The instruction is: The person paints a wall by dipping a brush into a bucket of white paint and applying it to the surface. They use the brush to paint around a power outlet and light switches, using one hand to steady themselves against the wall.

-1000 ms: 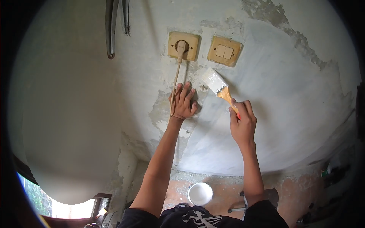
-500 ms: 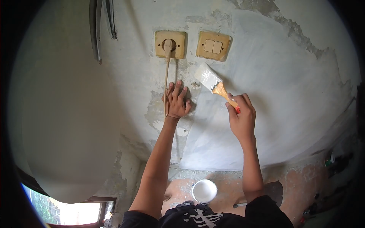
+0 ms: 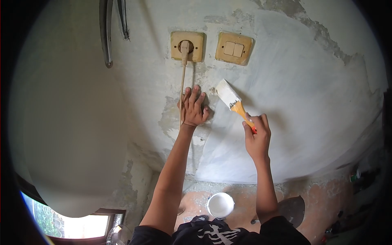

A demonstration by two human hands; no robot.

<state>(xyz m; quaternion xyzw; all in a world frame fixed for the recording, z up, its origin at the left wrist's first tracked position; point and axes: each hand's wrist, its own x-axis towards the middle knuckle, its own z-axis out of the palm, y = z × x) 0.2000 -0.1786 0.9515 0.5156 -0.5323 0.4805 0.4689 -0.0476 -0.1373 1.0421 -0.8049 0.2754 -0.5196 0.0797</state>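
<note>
My left hand [image 3: 194, 108] lies against the wall [image 3: 310, 110] with its fingers spread, over the cord [image 3: 183, 79] that hangs from a plug in the yellowed socket [image 3: 197, 48]. To its right, my right hand [image 3: 258, 134] grips the handle of a paintbrush [image 3: 230, 97]. White paint coats the bristles, which point up and left, near a small hole in the wall below the double switch [image 3: 234, 49]. Whether the bristle tip touches the wall I cannot tell.
A white bucket [image 3: 220, 205] of white paint stands on the floor below, with a dark flat object [image 3: 291, 210] to its right. Dark strips [image 3: 106, 36] hang at the upper left. A window [image 3: 73, 226] shows at the lower left.
The paintbrush and my right hand have moved down the wall, away from the switch. My left hand stays on the wall. The view has shifted slightly.
</note>
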